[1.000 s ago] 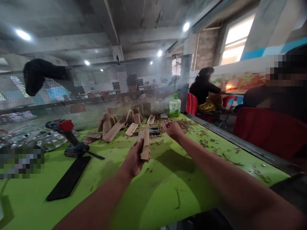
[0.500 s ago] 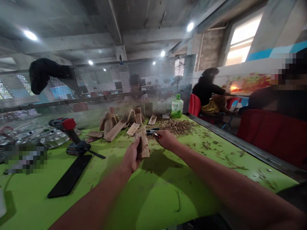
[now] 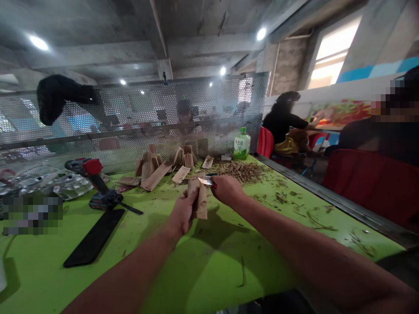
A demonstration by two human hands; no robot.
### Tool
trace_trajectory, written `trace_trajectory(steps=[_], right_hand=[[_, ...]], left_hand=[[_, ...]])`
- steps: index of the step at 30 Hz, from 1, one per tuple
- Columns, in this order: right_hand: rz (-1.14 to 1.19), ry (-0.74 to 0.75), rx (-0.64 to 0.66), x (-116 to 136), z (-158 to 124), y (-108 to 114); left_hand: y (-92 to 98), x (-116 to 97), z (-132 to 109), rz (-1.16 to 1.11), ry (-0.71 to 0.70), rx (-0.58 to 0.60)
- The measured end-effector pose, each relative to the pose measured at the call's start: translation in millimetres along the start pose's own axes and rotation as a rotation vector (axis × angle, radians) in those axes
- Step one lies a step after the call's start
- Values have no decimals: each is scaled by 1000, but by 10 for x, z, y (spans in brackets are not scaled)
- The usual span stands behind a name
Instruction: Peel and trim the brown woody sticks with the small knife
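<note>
My left hand (image 3: pixel 183 211) is wrapped round a brown piece of wood or bark (image 3: pixel 202 203), which it holds above the green table (image 3: pixel 157 244). In my right hand (image 3: pixel 228 190) is a knife (image 3: pixel 205 181) with a dark and red handle. Its shiny blade points left and lies at the upper part of the piece; whether it touches is too small to tell. Behind the hands, a flat pale piece (image 3: pixel 181 175) lies on the table, and several others (image 3: pixel 156 175) lean and stand at its back.
A heap of shavings (image 3: pixel 244 171) and a green-capped bottle (image 3: pixel 241 145) are at the back right. On the left are a cordless drill (image 3: pixel 98 183), a black flat case (image 3: pixel 94 238) and clear plastic items (image 3: pixel 70 185). Two people sit on the right beyond the table edge.
The knife blade shows more plainly and has swung to point up-left over the piece. My right hand has shifted slightly right, and the held piece stands a little more upright.
</note>
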State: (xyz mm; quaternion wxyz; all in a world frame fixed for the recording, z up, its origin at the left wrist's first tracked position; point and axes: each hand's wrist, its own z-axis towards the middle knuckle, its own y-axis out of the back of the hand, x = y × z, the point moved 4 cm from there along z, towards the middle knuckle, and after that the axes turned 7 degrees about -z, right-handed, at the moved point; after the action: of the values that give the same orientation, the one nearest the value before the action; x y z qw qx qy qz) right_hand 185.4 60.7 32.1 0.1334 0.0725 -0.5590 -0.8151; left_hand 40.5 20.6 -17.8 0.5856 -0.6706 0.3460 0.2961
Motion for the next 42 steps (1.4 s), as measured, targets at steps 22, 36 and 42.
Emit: trace_trajectory(steps=[22, 36, 42], right_hand=[[170, -58, -61, -83, 85, -97], [16, 68, -30, -69, 99, -78], [67, -365, 97, -814, 378, -239]], left_hand=[[2, -94, -1, -28, 18, -56], [-66, -89, -44, 100, 8, -1], [-482, 405, -671, 518, 148, 436]])
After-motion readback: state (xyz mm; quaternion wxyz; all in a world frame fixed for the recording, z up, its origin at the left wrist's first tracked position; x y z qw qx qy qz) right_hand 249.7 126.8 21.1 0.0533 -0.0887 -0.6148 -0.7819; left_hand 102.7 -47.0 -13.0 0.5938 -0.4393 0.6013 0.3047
